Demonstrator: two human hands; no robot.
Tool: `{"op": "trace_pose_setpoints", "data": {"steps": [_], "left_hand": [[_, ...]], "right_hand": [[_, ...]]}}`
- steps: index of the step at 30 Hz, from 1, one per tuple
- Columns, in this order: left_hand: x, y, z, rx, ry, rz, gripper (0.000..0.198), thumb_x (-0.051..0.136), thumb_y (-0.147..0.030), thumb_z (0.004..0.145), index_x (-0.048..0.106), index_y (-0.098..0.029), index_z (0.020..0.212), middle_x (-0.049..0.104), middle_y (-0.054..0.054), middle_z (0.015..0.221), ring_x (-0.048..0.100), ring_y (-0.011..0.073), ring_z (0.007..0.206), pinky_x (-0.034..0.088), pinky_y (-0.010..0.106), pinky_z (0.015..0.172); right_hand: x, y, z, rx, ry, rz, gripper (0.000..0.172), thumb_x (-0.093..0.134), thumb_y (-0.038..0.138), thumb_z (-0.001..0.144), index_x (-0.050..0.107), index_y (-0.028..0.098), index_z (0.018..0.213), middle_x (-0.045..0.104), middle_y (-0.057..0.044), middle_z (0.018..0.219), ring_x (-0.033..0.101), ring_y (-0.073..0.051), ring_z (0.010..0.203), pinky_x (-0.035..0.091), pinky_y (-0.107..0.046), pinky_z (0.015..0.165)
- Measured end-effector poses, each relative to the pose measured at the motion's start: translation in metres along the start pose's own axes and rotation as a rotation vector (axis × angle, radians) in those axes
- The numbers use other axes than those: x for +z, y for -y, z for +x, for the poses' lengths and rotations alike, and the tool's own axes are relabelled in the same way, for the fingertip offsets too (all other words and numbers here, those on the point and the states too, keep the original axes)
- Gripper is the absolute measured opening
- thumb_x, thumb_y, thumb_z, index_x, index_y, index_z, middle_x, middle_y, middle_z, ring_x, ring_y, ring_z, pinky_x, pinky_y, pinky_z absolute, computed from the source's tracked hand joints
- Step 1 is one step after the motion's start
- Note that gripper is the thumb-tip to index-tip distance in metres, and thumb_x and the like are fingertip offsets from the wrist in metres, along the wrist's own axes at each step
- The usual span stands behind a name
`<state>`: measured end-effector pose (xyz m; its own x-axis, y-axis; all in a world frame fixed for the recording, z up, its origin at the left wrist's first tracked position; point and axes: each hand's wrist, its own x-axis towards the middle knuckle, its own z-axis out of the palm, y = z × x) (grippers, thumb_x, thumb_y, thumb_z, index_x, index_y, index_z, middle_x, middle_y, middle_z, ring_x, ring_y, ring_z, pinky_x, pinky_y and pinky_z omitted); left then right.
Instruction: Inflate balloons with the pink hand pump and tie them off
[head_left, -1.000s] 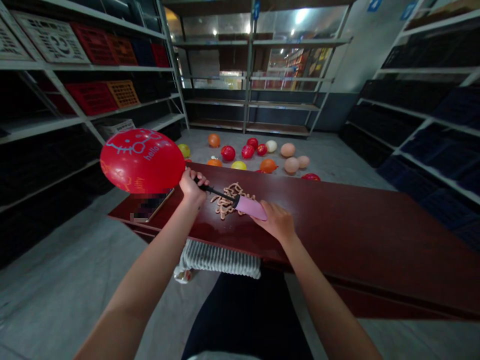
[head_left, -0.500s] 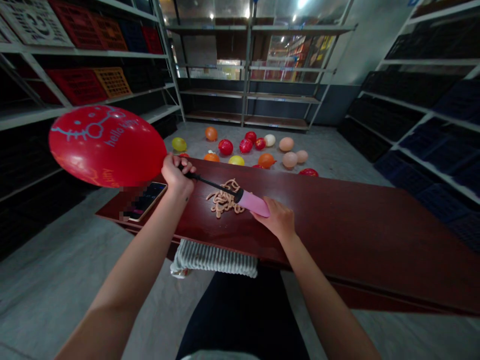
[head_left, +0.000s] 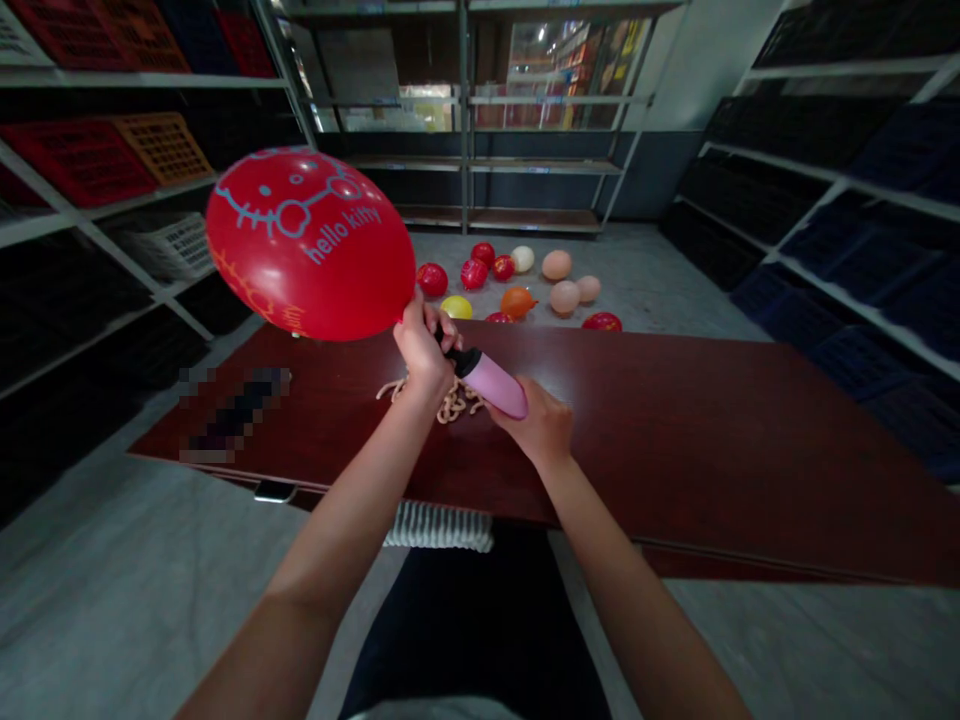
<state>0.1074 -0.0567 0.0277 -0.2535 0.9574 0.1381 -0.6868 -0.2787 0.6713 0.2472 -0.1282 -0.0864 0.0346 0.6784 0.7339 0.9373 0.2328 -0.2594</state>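
A large inflated red balloon [head_left: 322, 270] with a printed cat face and "hello kitty" lettering points up and left from my left hand [head_left: 426, 338]. That hand is closed around the balloon's neck and the black nozzle end of a hand pump [head_left: 495, 383]. My right hand [head_left: 538, 420] is wrapped around the pump's pink barrel. The pump's rod is pushed in, its black collar close to my left fingers. Beneath my hands lies a heap of uninflated beige balloons [head_left: 451, 405] on the dark red table [head_left: 675, 430], partly hidden by my left hand.
A pixelated dark phone [head_left: 240, 410] lies on the table's left. Beyond the table, several inflated balloons [head_left: 517, 301] rest on the floor. Metal shelves [head_left: 540, 165] stand behind, with crates [head_left: 165, 148] on the left racks and dark crates [head_left: 847, 260] on the right.
The pump's rod has gone from drawn out to pushed in, bringing my hands together. My left hand and the balloon have moved right, and the view has shifted.
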Motion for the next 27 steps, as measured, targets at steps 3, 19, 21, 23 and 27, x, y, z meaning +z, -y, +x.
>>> {"op": "trace_pose_setpoints", "data": {"steps": [3, 19, 21, 23, 27], "left_hand": [[-0.002, -0.001, 0.003, -0.030, -0.016, -0.005, 0.046, 0.047, -0.029, 0.096, 0.030, -0.020, 0.054, 0.037, -0.004, 0.044, 0.026, 0.0067, 0.031, 0.025, 0.022, 0.035], [-0.060, -0.061, 0.011, -0.113, -0.267, -0.051, 0.037, 0.038, -0.024, 0.096, 0.025, -0.020, 0.061, 0.033, -0.005, 0.048, 0.025, 0.0074, 0.034, 0.025, 0.022, 0.040], [-0.070, -0.073, 0.011, -0.098, -0.291, -0.064, 0.037, 0.037, -0.023, 0.096, 0.026, -0.020, 0.062, 0.033, -0.005, 0.049, 0.025, 0.0073, 0.035, 0.026, 0.022, 0.040], [-0.080, -0.087, 0.011, -0.088, -0.315, -0.073, 0.035, 0.037, -0.021, 0.095, 0.025, -0.019, 0.062, 0.033, -0.005, 0.049, 0.025, 0.0069, 0.035, 0.027, 0.022, 0.040], [-0.099, -0.113, 0.018, -0.081, -0.330, -0.080, 0.032, 0.036, -0.017, 0.092, 0.024, -0.019, 0.063, 0.032, -0.006, 0.050, 0.024, 0.0055, 0.034, 0.026, 0.021, 0.042]], "right_hand": [[0.001, 0.001, 0.000, 0.007, -0.008, -0.006, 0.049, 0.063, 0.061, 0.081, 0.066, 0.018, 0.105, 0.074, -0.005, 0.083, 0.067, -0.019, 0.071, 0.039, -0.027, 0.061], [0.000, 0.010, -0.006, -0.229, 0.132, -0.133, 0.045, 0.056, 0.058, 0.089, 0.064, 0.019, 0.112, 0.070, -0.005, 0.086, 0.063, -0.018, 0.075, 0.035, -0.028, 0.065], [-0.001, 0.010, -0.007, -0.267, 0.132, -0.146, 0.045, 0.056, 0.057, 0.089, 0.064, 0.019, 0.112, 0.070, -0.005, 0.086, 0.062, -0.017, 0.074, 0.035, -0.028, 0.065], [-0.001, 0.010, -0.008, -0.299, 0.133, -0.155, 0.045, 0.056, 0.056, 0.089, 0.063, 0.019, 0.112, 0.070, -0.005, 0.085, 0.062, -0.017, 0.074, 0.035, -0.028, 0.065], [-0.001, 0.011, -0.008, -0.338, 0.136, -0.165, 0.044, 0.058, 0.056, 0.087, 0.064, 0.019, 0.111, 0.071, -0.005, 0.087, 0.063, -0.017, 0.075, 0.036, -0.028, 0.065]]}}
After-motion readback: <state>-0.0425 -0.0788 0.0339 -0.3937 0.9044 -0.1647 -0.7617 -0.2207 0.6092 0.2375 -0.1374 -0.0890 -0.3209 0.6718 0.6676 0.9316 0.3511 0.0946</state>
